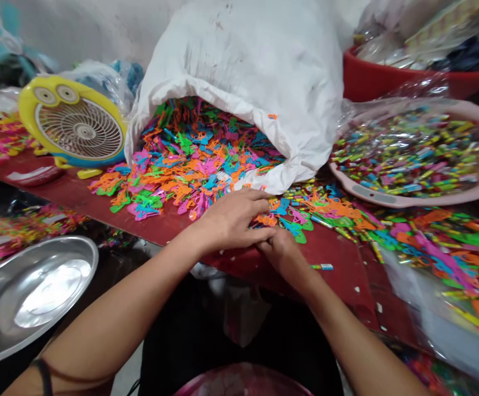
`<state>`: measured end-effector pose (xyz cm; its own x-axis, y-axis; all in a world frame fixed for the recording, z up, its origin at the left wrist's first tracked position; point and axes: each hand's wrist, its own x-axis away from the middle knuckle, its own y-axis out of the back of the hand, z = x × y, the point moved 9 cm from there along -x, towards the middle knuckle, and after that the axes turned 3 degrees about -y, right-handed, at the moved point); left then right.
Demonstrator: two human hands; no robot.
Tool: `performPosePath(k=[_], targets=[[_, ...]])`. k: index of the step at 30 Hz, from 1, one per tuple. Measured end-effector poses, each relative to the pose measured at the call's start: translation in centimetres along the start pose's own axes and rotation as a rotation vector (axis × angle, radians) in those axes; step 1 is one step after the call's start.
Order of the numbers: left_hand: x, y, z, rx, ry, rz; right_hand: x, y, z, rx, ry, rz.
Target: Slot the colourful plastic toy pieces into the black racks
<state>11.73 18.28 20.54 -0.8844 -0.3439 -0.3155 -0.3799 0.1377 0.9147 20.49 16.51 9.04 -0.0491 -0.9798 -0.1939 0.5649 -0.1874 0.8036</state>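
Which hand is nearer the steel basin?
Left. The left hand is up and to the right of the steel basin; the right hand is farther right, past the left hand.

Pieces (190, 159) at 12 o'clock: moulded plastic, bright and glossy. Sack (239, 71), same bearing: white, matt, soiled (woven plastic or cloth, cannot confirm which). Bowl (28, 297) at 8 o'clock: polished steel, mirror finish. Basin (449, 201) at 2 o'clock: smooth pink plastic. Table (338, 278) at 4 o'clock: red paint, semi-gloss, chipped white in spots.
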Motion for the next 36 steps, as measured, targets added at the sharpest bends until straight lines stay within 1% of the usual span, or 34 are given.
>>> performPosePath(k=[2,5,6,8,9,10,11,13,14,15,17,19,22,25,27,29,31,33,34,36], targets=[[-0.2,0.0,-0.2,-0.067,0.019,0.005,0.5,0.0,0.4,0.002,0.026,-0.035],[-0.5,0.0,-0.6,-0.131,0.033,0.010,1.4,0.6,1.6,-0.053,0.121,-0.026],[-0.5,0.0,-0.6,-0.134,0.034,0.012,1.7,1.4,1.8,-0.074,0.153,-0.030],[-0.5,-0.1,-0.6,-0.125,0.039,0.019,2.2,4.1,1.0,-0.072,0.160,-0.088],[-0.5,-0.2,-0.5,-0.119,0.043,0.026,2.4,6.0,-0.1,-0.030,0.114,-0.153],[-0.4,-0.3,-0.4,-0.114,0.047,0.034,2.6,8.1,-1.8,0.042,0.035,-0.209],[-0.3,-0.3,-0.3,-0.112,0.051,0.040,2.8,9.8,-3.7,0.144,-0.067,-0.230],[-0.1,-0.4,0.0,-0.107,0.050,0.048,3.3,12.6,-7.7,0.406,-0.255,-0.198],[0.1,-0.4,0.1,-0.099,0.042,0.052,3.6,13.5,-9.3,0.509,-0.314,-0.164],[0.3,-0.4,0.1,-0.087,0.030,0.058,3.8,14.2,-10.6,0.592,-0.356,-0.132],[0.6,-0.2,0.1,-0.059,-0.010,0.064,4.0,14.5,-12.4,0.696,-0.394,-0.065],[0.9,0.1,0.0,-0.022,-0.060,0.074,4.0,14.2,-13.4,0.736,-0.396,-0.027],[1.4,0.5,0.0,0.048,-0.096,0.125,3.5,13.7,-14.2,0.724,-0.369,-0.010],[1.6,0.8,0.2,0.102,-0.075,0.194,3.3,13.8,-15.2,0.659,-0.333,0.011],[1.6,1.0,0.2,0.122,-0.053,0.224,3.4,14.2,-15.7,0.563,-0.307,0.007],[1.4,1.4,0.2,0.136,-0.022,0.213,3.7,14.9,-15.7,0.396,-0.284,-0.046],[0.9,1.9,0.1,0.125,0.014,0.149,3.8,15.3,-15.1,0.149,-0.268,-0.112],[0.4,2.2,-0.1,0.058,0.026,0.095,3.5,14.6,-14.1,-0.123,-0.260,-0.125],[0.1,2.0,-0.3,0.011,0.018,0.101,3.1,13.8,-13.4,-0.247,-0.261,-0.105],[-0.1,1.1,-0.7,-0.082,-0.020,0.177,2.1,11.7,-11.7,-0.445,-0.272,-0.042]])
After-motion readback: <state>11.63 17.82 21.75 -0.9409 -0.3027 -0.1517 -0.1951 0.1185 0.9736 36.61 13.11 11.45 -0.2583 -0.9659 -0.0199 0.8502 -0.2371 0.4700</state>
